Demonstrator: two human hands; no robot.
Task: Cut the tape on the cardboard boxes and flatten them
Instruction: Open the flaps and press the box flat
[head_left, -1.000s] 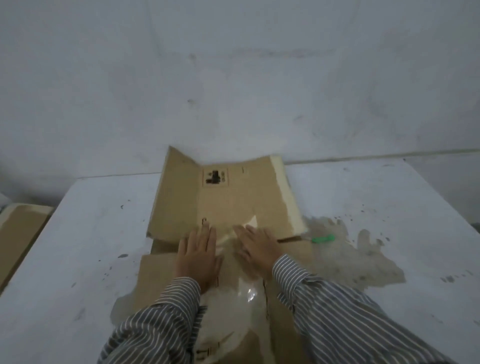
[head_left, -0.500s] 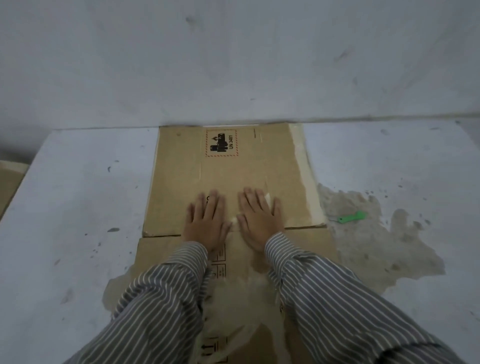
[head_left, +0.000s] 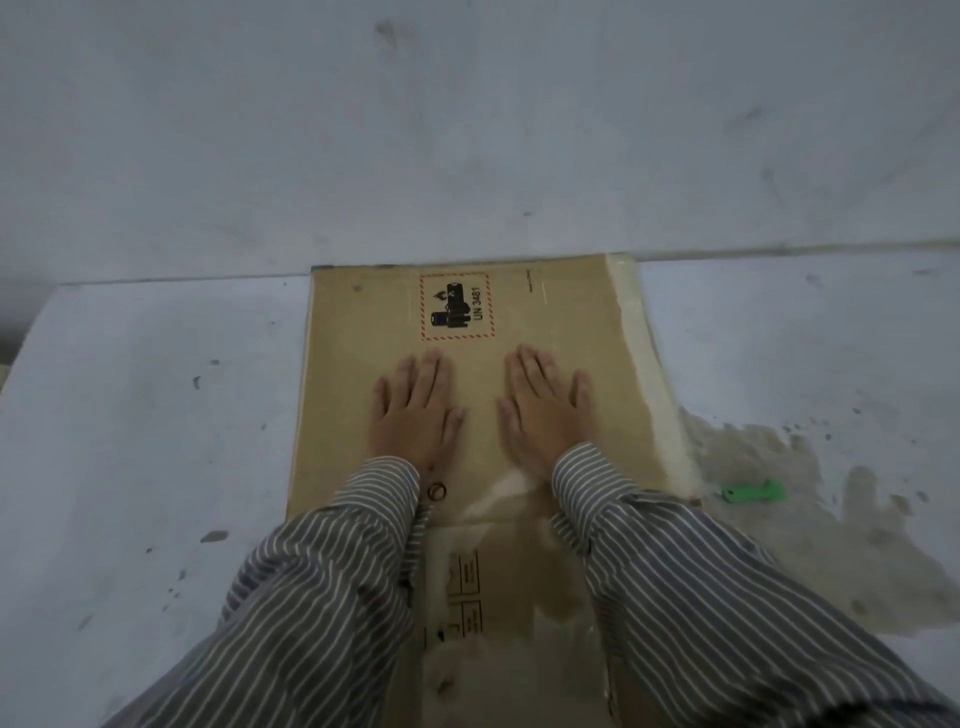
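Observation:
A brown cardboard box (head_left: 353, 374) lies flat on the white table (head_left: 145, 441), reaching the wall. It bears a red-framed UN 3481 battery label (head_left: 456, 306) near its far edge and a strip of pale tape (head_left: 649, 374) along its right edge. My left hand (head_left: 413, 415) and my right hand (head_left: 545, 410) press palm-down on the far panel, fingers straight, side by side below the label. The near part of the box (head_left: 498, 597) runs between my striped sleeves and is partly hidden by them. A small green cutter (head_left: 753, 491) lies on the table right of the box.
The wall (head_left: 467, 130) rises directly behind the table's far edge. A brownish stain (head_left: 831, 519) spreads over the table's right side around the cutter. Small dark specks dot the left side of the table.
The far panel, raised a second ago, now lies flat. Both hands have slid forward along it toward the label and moved slightly apart. The view has tilted downward.

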